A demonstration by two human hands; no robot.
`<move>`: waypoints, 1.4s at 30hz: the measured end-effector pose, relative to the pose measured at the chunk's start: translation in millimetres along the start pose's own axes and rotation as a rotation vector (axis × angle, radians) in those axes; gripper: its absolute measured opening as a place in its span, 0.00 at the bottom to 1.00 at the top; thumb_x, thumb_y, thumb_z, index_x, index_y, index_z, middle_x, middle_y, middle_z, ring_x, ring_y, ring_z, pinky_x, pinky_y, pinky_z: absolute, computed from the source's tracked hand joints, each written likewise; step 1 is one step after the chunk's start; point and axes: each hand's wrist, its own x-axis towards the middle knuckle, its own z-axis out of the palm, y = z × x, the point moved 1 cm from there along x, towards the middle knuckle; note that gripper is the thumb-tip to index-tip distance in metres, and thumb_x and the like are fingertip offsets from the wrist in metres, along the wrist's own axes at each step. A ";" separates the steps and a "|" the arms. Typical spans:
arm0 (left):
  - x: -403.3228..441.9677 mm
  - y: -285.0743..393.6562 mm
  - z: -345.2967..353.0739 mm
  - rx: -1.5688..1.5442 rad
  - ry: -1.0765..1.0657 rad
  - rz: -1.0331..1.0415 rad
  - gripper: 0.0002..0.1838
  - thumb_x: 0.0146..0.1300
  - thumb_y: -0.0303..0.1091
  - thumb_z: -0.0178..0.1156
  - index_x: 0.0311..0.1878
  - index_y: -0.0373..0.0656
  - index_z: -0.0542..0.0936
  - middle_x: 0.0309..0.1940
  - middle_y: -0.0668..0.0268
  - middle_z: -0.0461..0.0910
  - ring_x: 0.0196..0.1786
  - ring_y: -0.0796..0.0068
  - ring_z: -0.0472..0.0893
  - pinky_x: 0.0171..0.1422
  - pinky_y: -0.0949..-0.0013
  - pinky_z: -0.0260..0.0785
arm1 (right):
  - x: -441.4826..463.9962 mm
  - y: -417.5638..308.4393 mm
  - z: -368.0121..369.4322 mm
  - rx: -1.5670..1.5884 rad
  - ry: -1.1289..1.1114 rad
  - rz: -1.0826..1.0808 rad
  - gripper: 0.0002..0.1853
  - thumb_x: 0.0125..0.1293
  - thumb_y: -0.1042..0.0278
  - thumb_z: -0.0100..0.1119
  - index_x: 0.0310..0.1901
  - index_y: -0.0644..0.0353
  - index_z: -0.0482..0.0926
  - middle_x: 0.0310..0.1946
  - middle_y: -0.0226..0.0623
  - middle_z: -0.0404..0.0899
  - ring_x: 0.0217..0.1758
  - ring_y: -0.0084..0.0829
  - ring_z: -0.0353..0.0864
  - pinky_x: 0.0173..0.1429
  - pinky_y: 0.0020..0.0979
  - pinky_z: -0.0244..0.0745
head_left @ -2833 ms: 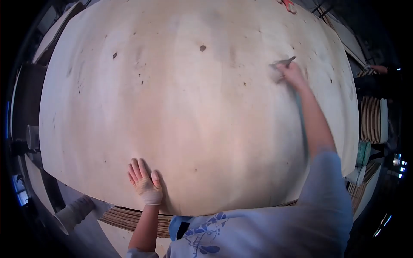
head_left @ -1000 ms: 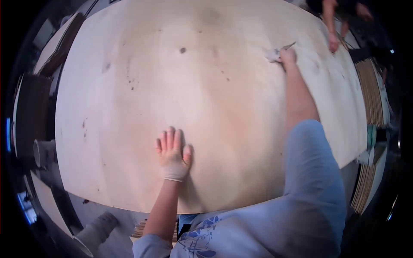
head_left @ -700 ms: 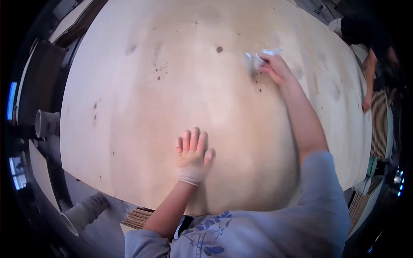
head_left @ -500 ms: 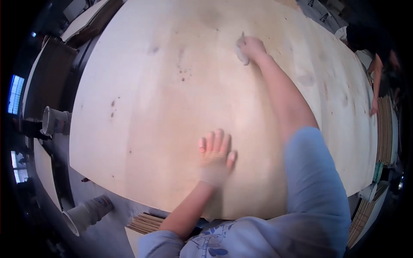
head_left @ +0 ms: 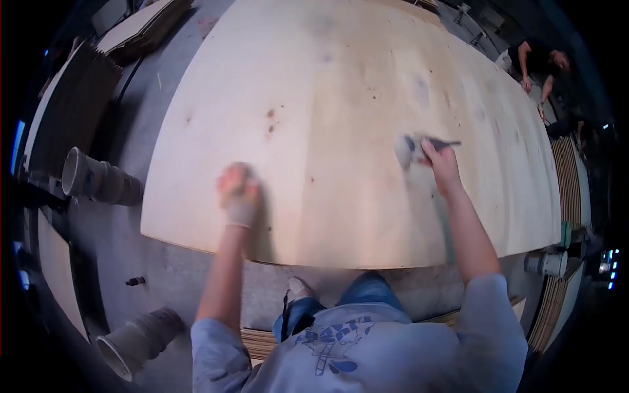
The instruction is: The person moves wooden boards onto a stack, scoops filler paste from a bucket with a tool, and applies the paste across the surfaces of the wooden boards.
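Note:
A large pale wooden sheet (head_left: 354, 209) with dark knots and brownish bands spreads out before me. My right hand (head_left: 440, 164) is closed on a scraper (head_left: 407, 150), whose wide blade is blurred over the sheet right of its middle; the dark handle sticks out to the right. Over the left part of the sheet, my left hand (head_left: 237, 190) is smeared by motion, its wrist in a pale glove or wrap. The fingers of that hand are too blurred to make out.
Stacked buckets stand at left (head_left: 98, 178) and lower left (head_left: 141, 340). Board stacks rise at far left (head_left: 69, 111) and right (head_left: 569, 180). A co-worker (head_left: 537, 62) leans at the sheet's far right edge. A small dark object (head_left: 135, 281) lies on the floor.
My left hand has moved left across the sheet, its fingers no longer plainly spread. The scraper in my right hand has come nearer and to the right. The view has shifted, showing more floor and my legs.

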 end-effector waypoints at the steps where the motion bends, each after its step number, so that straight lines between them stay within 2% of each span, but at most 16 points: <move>1: 8.6 -52.0 -12.3 0.199 0.100 -0.027 0.17 0.53 0.36 0.56 0.46 0.42 0.74 0.46 0.55 0.75 0.52 0.54 0.71 0.60 0.54 0.60 | 19.0 -13.5 21.5 0.008 0.022 -0.065 0.16 0.66 0.60 0.56 0.50 0.61 0.76 0.43 0.29 0.77 0.44 0.21 0.76 0.42 0.27 0.78; 2: 20.0 -92.5 -29.9 0.360 -0.151 -0.264 0.22 0.58 0.42 0.53 0.54 0.43 0.72 0.56 0.56 0.72 0.59 0.55 0.69 0.66 0.53 0.55 | 41.4 -28.6 44.8 0.010 0.043 -0.131 0.16 0.66 0.60 0.56 0.50 0.62 0.76 0.43 0.29 0.77 0.45 0.21 0.76 0.42 0.27 0.78; 3: 3.3 -140.1 -28.6 0.479 0.041 -0.235 0.27 0.62 0.48 0.49 0.61 0.46 0.69 0.63 0.58 0.66 0.66 0.57 0.63 0.71 0.54 0.48 | 63.2 -39.9 74.8 0.061 0.080 -0.167 0.16 0.66 0.60 0.56 0.50 0.63 0.75 0.43 0.30 0.77 0.44 0.21 0.76 0.42 0.27 0.78; 4: 3.7 -143.6 -44.0 0.462 -0.061 -0.294 0.29 0.64 0.52 0.46 0.65 0.48 0.65 0.68 0.60 0.61 0.70 0.59 0.57 0.73 0.54 0.43 | 92.6 -48.3 100.1 0.110 0.111 -0.204 0.16 0.66 0.61 0.56 0.50 0.63 0.75 0.43 0.30 0.76 0.44 0.22 0.76 0.42 0.27 0.79; 6: 3.8 -139.7 -46.7 0.483 -0.056 -0.293 0.29 0.64 0.50 0.48 0.65 0.47 0.65 0.68 0.60 0.60 0.70 0.58 0.57 0.73 0.54 0.44 | 156.5 -56.2 147.9 0.065 0.156 -0.173 0.13 0.67 0.64 0.53 0.48 0.63 0.76 0.41 0.31 0.77 0.44 0.23 0.77 0.42 0.28 0.79; 8: 8.1 -132.2 -50.7 0.478 -0.069 -0.304 0.28 0.64 0.48 0.48 0.65 0.47 0.64 0.68 0.60 0.59 0.70 0.57 0.57 0.73 0.53 0.44 | 233.2 -28.8 197.4 0.543 0.092 -0.070 0.15 0.64 0.63 0.55 0.46 0.65 0.78 0.43 0.39 0.79 0.45 0.32 0.80 0.45 0.33 0.79; 11: 16.3 -134.4 -50.0 0.466 -0.077 -0.277 0.28 0.64 0.46 0.49 0.65 0.45 0.64 0.67 0.59 0.59 0.70 0.55 0.57 0.72 0.53 0.44 | 350.2 32.9 227.4 -0.528 0.335 -0.036 0.19 0.58 0.56 0.58 0.43 0.65 0.80 0.44 0.52 0.80 0.47 0.43 0.80 0.52 0.37 0.75; 15: 17.9 -129.5 -55.9 0.416 -0.089 -0.284 0.28 0.63 0.45 0.49 0.65 0.43 0.64 0.67 0.57 0.60 0.69 0.54 0.57 0.72 0.52 0.43 | 389.3 -13.7 237.0 -0.707 -0.182 -0.161 0.21 0.59 0.51 0.56 0.42 0.62 0.82 0.39 0.45 0.83 0.43 0.41 0.82 0.50 0.35 0.74; 16: 19.1 -129.2 -56.2 0.405 -0.086 -0.282 0.28 0.63 0.45 0.49 0.64 0.43 0.64 0.67 0.57 0.60 0.69 0.54 0.57 0.72 0.52 0.42 | 375.9 -21.2 236.8 -0.574 -0.307 -0.136 0.21 0.60 0.51 0.55 0.43 0.61 0.82 0.38 0.43 0.83 0.42 0.39 0.82 0.49 0.34 0.75; 20: 15.5 -134.8 -56.5 0.413 -0.070 -0.262 0.28 0.62 0.46 0.49 0.64 0.43 0.65 0.65 0.57 0.61 0.68 0.55 0.58 0.71 0.52 0.43 | 292.4 -3.9 221.1 -0.933 -0.379 -0.301 0.19 0.61 0.53 0.57 0.46 0.58 0.81 0.39 0.43 0.82 0.40 0.35 0.82 0.46 0.31 0.75; 22: 12.2 -142.3 -52.7 0.395 -0.026 -0.225 0.27 0.61 0.46 0.52 0.62 0.44 0.67 0.64 0.58 0.63 0.67 0.57 0.59 0.70 0.52 0.44 | 205.0 2.4 215.2 -1.082 -0.379 -0.313 0.17 0.62 0.55 0.57 0.47 0.56 0.81 0.40 0.44 0.82 0.40 0.35 0.82 0.45 0.30 0.74; 24: 4.5 -148.0 -55.3 0.321 -0.028 -0.169 0.26 0.59 0.45 0.53 0.59 0.46 0.70 0.62 0.59 0.64 0.66 0.59 0.60 0.69 0.52 0.44 | 77.0 -3.5 223.6 -0.869 -0.450 -0.491 0.12 0.63 0.61 0.55 0.46 0.53 0.81 0.39 0.43 0.81 0.40 0.38 0.81 0.43 0.32 0.75; 30: -11.2 -170.0 -68.5 -0.205 -0.050 0.006 0.22 0.56 0.42 0.56 0.55 0.49 0.74 0.59 0.63 0.69 0.65 0.64 0.62 0.69 0.54 0.41 | -233.6 1.5 279.4 -0.923 -0.077 -0.409 0.13 0.61 0.75 0.54 0.46 0.51 0.81 0.36 0.39 0.80 0.38 0.41 0.81 0.40 0.33 0.76; 36: -88.3 -224.0 -166.7 -0.782 -0.372 0.024 0.17 0.60 0.32 0.51 0.53 0.42 0.77 0.54 0.55 0.75 0.62 0.55 0.69 0.71 0.58 0.51 | -291.5 -8.5 365.1 -1.024 0.178 -0.287 0.17 0.59 0.75 0.54 0.48 0.47 0.80 0.38 0.37 0.79 0.38 0.42 0.80 0.40 0.37 0.76; 40: -165.3 -298.1 -255.8 -0.597 -0.353 -0.014 0.17 0.63 0.32 0.51 0.54 0.39 0.76 0.54 0.56 0.75 0.62 0.58 0.70 0.71 0.60 0.52 | -278.6 -4.6 383.8 -0.235 0.126 0.298 0.13 0.68 0.67 0.50 0.47 0.63 0.79 0.39 0.38 0.81 0.40 0.33 0.82 0.41 0.31 0.80; 42: -220.1 -360.1 -269.9 -0.671 -0.327 -0.367 0.16 0.65 0.32 0.51 0.54 0.38 0.76 0.54 0.59 0.76 0.62 0.62 0.70 0.70 0.61 0.55 | -287.0 -24.5 426.1 0.186 0.153 0.178 0.16 0.70 0.66 0.48 0.52 0.70 0.74 0.43 0.41 0.79 0.44 0.32 0.82 0.45 0.32 0.82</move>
